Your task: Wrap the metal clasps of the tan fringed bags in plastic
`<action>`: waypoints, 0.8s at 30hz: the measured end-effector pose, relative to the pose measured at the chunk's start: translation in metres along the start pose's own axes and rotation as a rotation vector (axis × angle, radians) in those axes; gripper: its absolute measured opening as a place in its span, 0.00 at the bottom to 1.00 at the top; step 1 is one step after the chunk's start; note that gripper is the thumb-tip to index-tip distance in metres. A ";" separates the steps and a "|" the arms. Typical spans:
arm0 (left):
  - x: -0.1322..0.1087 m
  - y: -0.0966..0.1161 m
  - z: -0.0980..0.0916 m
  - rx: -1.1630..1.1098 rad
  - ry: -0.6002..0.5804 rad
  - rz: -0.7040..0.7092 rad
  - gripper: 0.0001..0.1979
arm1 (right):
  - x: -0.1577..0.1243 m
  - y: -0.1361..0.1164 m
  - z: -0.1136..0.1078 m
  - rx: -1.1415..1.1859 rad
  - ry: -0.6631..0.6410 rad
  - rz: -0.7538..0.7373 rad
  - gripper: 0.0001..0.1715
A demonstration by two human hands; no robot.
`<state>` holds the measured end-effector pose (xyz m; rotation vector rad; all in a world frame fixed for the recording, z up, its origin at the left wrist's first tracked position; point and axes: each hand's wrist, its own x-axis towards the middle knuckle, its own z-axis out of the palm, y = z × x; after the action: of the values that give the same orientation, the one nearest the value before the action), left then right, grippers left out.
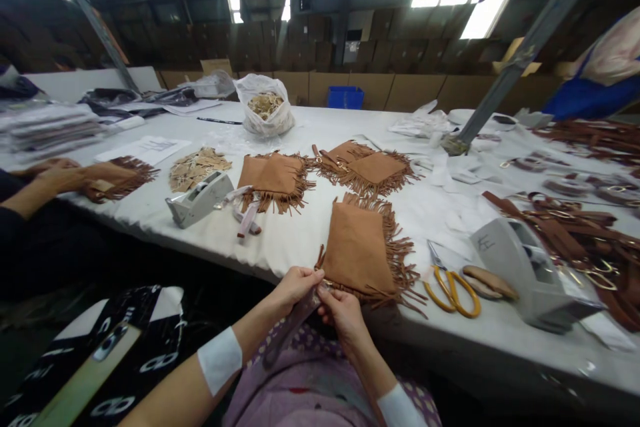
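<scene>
A tan fringed bag (357, 247) lies at the table's front edge. My left hand (299, 282) and my right hand (341, 312) meet at its lower left corner, fingers pinched together. Between them hangs a wrapped strap (293, 323), running down over my lap; its upper end is at the bag's corner, and the small fastening there is partly covered by my fingertips. White patches are stuck on both forearms. To the right of the bag are yellow-handled scissors (454, 290).
More fringed bags (275, 173) lie behind, beside a tape dispenser (203, 199). A larger dispenser (535, 273) and brown straps (565, 220) are at the right. At the left, a person's hands (60, 177) touch another bag. A slanting metal post (520, 67) rises behind.
</scene>
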<state>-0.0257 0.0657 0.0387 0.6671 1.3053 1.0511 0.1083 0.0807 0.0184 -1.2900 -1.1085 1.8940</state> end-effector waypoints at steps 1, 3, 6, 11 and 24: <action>-0.004 0.001 -0.004 0.003 -0.023 -0.002 0.22 | -0.001 -0.002 0.001 0.015 0.000 -0.004 0.21; -0.014 0.001 -0.011 0.009 -0.075 -0.024 0.22 | -0.002 -0.005 0.001 0.042 0.004 -0.009 0.20; -0.029 -0.006 -0.018 0.012 -0.168 -0.068 0.23 | -0.001 -0.006 0.002 0.052 -0.003 -0.013 0.21; -0.036 -0.027 -0.014 -0.055 -0.090 -0.065 0.23 | 0.009 -0.003 0.000 -0.109 0.085 -0.069 0.29; -0.021 -0.027 -0.009 -0.081 -0.025 -0.018 0.18 | -0.004 -0.007 -0.006 -0.092 -0.005 -0.068 0.25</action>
<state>-0.0269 0.0344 0.0221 0.6042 1.2380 1.0719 0.1158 0.0830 0.0253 -1.2810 -1.2399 1.8157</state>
